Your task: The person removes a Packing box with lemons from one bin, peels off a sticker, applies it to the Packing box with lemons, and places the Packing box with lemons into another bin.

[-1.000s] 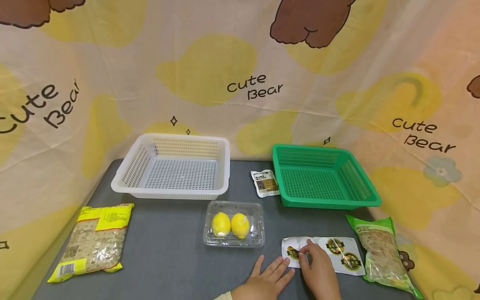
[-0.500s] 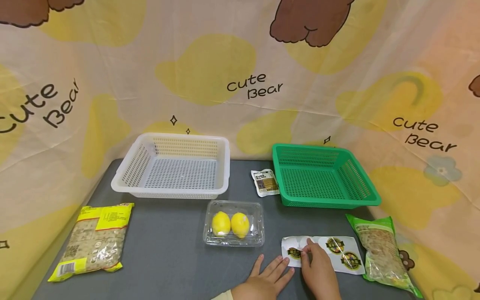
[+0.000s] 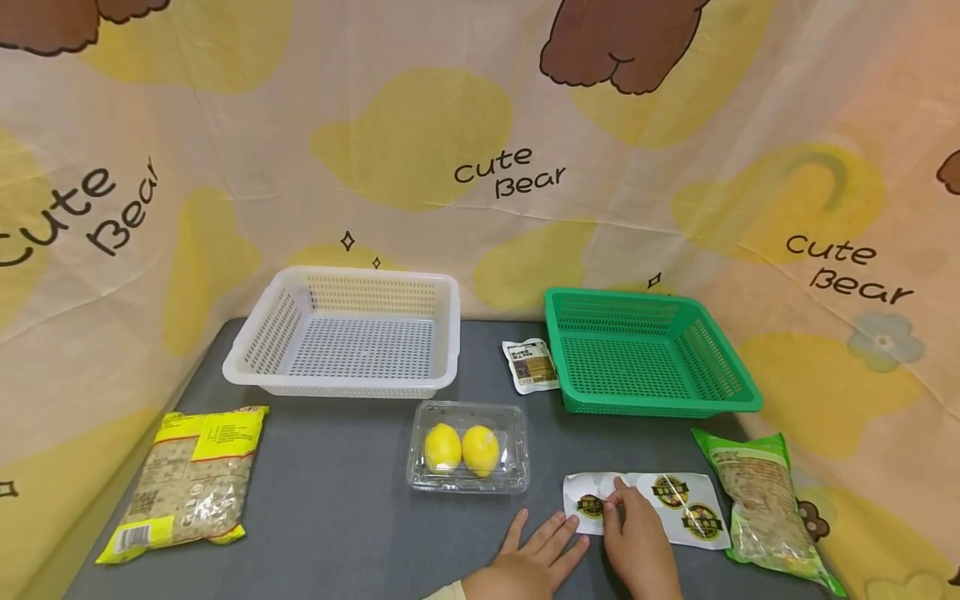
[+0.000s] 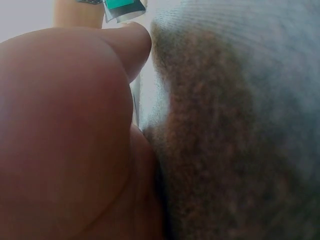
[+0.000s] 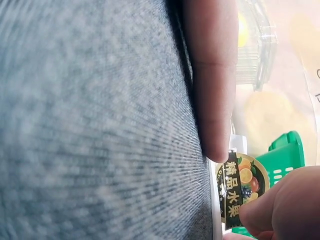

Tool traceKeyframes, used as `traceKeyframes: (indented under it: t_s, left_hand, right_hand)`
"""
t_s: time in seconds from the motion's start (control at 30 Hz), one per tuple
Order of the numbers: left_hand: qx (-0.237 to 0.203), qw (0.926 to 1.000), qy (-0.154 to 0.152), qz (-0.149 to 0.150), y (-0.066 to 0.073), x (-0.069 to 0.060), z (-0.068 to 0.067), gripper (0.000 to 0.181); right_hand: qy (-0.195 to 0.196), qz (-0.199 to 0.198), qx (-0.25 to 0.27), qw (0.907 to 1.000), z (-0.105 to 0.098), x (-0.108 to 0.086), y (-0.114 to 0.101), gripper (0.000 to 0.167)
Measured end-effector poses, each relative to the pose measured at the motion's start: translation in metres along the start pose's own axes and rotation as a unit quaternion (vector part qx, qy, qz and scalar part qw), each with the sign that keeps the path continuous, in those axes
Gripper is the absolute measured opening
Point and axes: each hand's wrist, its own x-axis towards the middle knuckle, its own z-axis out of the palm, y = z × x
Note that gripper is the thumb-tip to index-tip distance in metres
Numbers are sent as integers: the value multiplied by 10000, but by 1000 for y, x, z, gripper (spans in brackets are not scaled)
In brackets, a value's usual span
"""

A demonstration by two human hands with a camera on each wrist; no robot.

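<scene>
Right hand [image 3: 637,537]: a round sticker [image 3: 590,506] was pinched in curled fingertips
Left hand [image 3: 532,558]: fingers were spread flat, the sticker sheet [image 3: 673,527] was touched

Bear-print cloth [image 3: 630,183] behind grey table [image 3: 330,508]

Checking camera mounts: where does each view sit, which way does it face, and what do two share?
Head: on the head, facing forward and down at the table; left hand and right hand show.
Left wrist: on that wrist, facing low along the table; the left hand fills much of it.
Right wrist: on that wrist, facing the fruit sticker; fingers show.
Shared by head and right wrist: fruit sticker, lemon box, green basket.
</scene>
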Motion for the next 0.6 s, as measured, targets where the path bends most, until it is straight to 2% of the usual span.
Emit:
traceKeyframes:
  t_s: [0.37, 0.53, 0.6]
  left_hand:
    - [108, 9998, 129, 43, -3, 3, 10, 89]
    - [176, 9998, 134, 24, -2, 3, 9, 89]
    - [237, 9997, 99, -10, 0, 1, 5, 89]
  right_hand:
    - [-14, 12, -50, 10000, -1, 0, 0, 11]
    - [26, -27, -71, 10000, 0, 0, 1, 12]
    - [28, -18, -72, 10000, 0, 0, 1, 12]
